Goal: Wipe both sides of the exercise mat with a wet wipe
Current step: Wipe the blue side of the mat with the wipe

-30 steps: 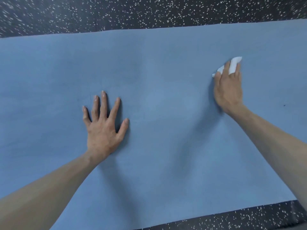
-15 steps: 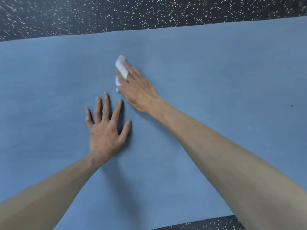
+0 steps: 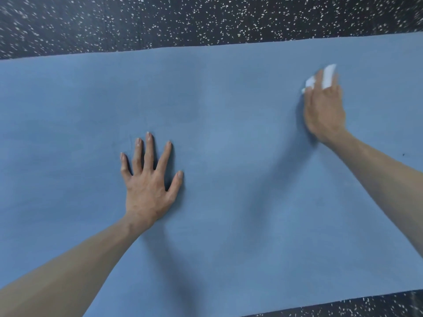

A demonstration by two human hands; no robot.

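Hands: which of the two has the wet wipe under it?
The right hand, near the mat's far edge, presses the wipe; the left hand lies flat, bare.

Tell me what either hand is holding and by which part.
The right hand presses a white wet wipe under its fingers, far end sticking out. The left hand lies flat, holding nothing.

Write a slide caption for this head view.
Right hand presses a wipe on a blue mat; left hand lies flat.
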